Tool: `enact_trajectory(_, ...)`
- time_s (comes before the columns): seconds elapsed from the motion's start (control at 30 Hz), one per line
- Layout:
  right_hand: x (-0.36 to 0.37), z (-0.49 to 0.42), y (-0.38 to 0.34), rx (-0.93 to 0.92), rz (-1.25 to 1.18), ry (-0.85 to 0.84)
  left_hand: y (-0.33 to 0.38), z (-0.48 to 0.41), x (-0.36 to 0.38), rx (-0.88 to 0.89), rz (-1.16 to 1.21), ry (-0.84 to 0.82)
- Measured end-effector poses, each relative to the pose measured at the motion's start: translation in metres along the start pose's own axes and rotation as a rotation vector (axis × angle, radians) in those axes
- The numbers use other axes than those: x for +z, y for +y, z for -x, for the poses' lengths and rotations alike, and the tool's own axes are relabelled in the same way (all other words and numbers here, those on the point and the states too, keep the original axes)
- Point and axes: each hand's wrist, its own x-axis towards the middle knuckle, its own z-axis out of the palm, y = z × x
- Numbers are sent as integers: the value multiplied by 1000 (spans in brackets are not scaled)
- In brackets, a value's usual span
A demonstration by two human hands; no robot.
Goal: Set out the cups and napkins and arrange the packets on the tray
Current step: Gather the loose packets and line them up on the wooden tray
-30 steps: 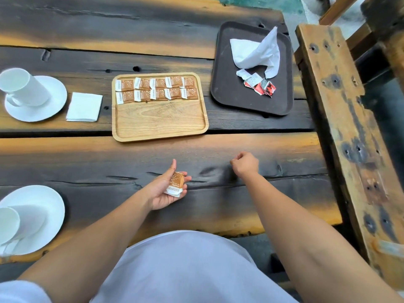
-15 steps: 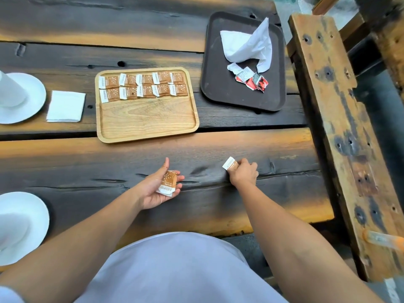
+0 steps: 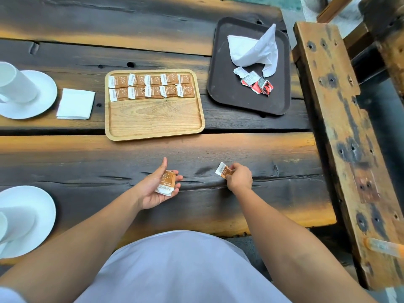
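Head view of a dark plank counter (image 3: 273,149). The left hand (image 3: 156,189) lies palm up near the front edge, thumb raised, its grip loosely cradling a brown packet (image 3: 167,182) on half-curled fingers. The right hand (image 3: 239,178), just beside it to the right, keeps a narrow grip, pinching a second brown packet (image 3: 223,170) between thumb and fingertips, white end pointing up and to the left, just above the counter. Farther back sits the wooden tray (image 3: 153,121); ten packets (image 3: 153,86) fill its far half in two rows of five, and its near half is bare wood. To the tray's left lies a folded napkin (image 3: 75,103), and beyond that a white cup (image 3: 16,84) on a saucer (image 3: 42,101). A second cup (image 3: 13,224) on a second saucer (image 3: 35,204) sits at the near left edge, partly cut off. To the right of the wooden tray, a dark tray (image 3: 240,103) carries a crumpled napkin (image 3: 253,51) and a small heap of red and white packets (image 3: 259,84)
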Motion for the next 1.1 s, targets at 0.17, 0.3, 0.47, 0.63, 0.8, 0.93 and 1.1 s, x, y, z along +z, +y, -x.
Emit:
enact_trajectory(0.17,-1,5,-1,8,-152,-70,1,2,-1,18,5,-3)
enact_trajectory(0.3,-2,12,-4,3,-250,-76,2,6,-2,34,13,-13)
enact_trajectory(0.47,-1,23,-14,61,-489,-189,1,15,-6,51,10,-25)
enact_trajectory(0.63,2,38,-25,12,-577,-292,2,24,-12,83,4,-28)
enact_trajectory(0.8,-2,58,-39,-26,-671,-484,2,33,-13,117,-3,-8)
enact_trajectory(0.93,-7,76,-56,-70,-728,-622,-2,41,-15,127,21,11)
enact_trajectory(1.1,-6,96,-81,-145,-727,-725,-7,50,-18,155,62,25)
